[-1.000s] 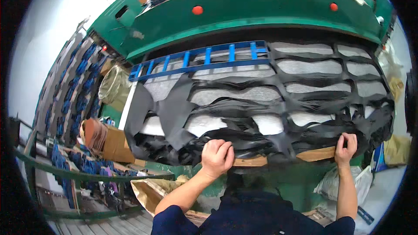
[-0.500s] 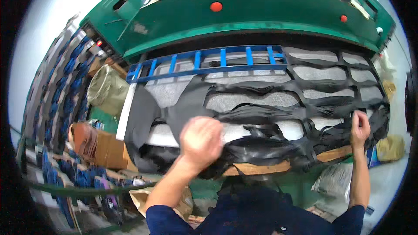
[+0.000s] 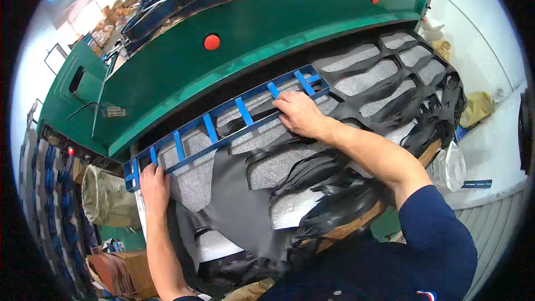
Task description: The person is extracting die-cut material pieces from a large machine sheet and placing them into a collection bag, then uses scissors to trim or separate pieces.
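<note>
A long blue metal cutting die (image 3: 243, 111), ladder-shaped with several crossbars, lies over the back part of black sheet material (image 3: 231, 203). My left hand (image 3: 155, 185) is closed on its left end, fingers over the near rail. Toward the die's right end, my right hand (image 3: 300, 113) grips the near rail, the fingertips bent over it. The black sheet is full of long cut-out openings. Grey speckled board (image 3: 192, 189) shows through these gaps, and loose black strips bunch along the near edge.
A green machine beam (image 3: 267, 19) with red round buttons (image 3: 212, 42) runs behind the board. At left stand an open sack (image 3: 108, 198), a cardboard box (image 3: 136, 270) and a rack of blue dies (image 3: 50, 206). Bags (image 3: 448, 167) lie at right.
Both hands have moved onto the blue die, the right one reaching in from the right side. The view has turned, so the die now slants up to the right.
</note>
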The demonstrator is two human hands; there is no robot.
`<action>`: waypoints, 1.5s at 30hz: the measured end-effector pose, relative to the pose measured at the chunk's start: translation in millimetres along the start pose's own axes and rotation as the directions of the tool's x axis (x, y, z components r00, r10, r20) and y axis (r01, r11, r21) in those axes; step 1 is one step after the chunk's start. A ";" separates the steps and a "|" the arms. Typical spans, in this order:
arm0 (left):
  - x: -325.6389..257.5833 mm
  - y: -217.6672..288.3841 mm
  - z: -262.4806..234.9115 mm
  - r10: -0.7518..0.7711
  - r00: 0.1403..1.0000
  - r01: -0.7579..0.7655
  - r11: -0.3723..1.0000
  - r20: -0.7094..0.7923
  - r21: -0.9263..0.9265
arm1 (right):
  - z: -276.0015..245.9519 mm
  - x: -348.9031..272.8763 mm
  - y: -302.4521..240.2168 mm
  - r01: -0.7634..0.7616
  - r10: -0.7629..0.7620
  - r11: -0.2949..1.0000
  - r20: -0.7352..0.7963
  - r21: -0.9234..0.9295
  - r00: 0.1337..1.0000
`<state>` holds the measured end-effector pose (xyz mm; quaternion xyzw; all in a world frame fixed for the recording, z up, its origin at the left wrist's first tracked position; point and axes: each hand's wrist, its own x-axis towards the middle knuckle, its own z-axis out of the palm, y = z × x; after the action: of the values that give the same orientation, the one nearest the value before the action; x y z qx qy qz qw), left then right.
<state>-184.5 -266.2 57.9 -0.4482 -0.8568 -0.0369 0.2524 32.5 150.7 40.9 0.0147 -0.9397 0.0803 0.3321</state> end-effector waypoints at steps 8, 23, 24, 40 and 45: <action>7.7 11.5 -11.4 -0.084 0.995 0.077 0.989 -0.047 -0.129 | -5.8 0.4 9.1 0.016 -0.018 0.996 0.024 0.087 1.000; 19.8 76.5 8.3 -0.105 0.986 0.091 0.990 -0.126 -0.111 | -31.9 -33.8 58.3 0.041 -0.034 0.995 -0.080 0.092 0.996; 17.3 74.9 6.7 -0.127 0.989 0.122 0.991 -0.081 -0.062 | -31.4 -32.1 55.7 0.049 -0.040 0.993 -0.078 0.112 0.996; 14.1 75.6 3.4 -0.226 0.966 0.201 0.963 -0.129 -0.180 | -45.0 -20.7 43.7 -0.050 0.037 0.991 0.109 0.124 0.993; 22.9 68.0 -1.6 -0.194 0.964 0.165 0.972 -0.179 -0.168 | -41.1 -15.4 44.4 -0.095 0.085 0.990 0.096 0.102 0.992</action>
<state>-141.2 -208.9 58.9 -0.3807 -0.8599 -0.1682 0.2955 66.5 200.7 56.5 -0.0065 -0.9480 0.1445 0.2834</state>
